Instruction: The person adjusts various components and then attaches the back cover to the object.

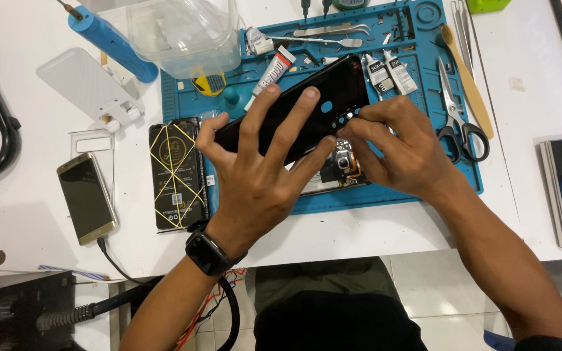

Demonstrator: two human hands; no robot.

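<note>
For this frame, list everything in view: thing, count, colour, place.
back cover: 1, black, held tilted above mat
open phone: 1, dark, on mat under the cover
mat: 1, blue, desk centre
glue tubes: 2, white, on mat; a third left of the cover
scissors: 1, black handles, mat's right edge
tweezers: 1, metal, mat top
battery: 1, black with yellow lines, left of mat
gold phone: 1, desk left, cabled
clear tub: 1, top left
blue tool: 1, top left
watch: 1, black, left wrist
left hand: fingers spread over cover
right hand: fingertips at cover's right end
</note>
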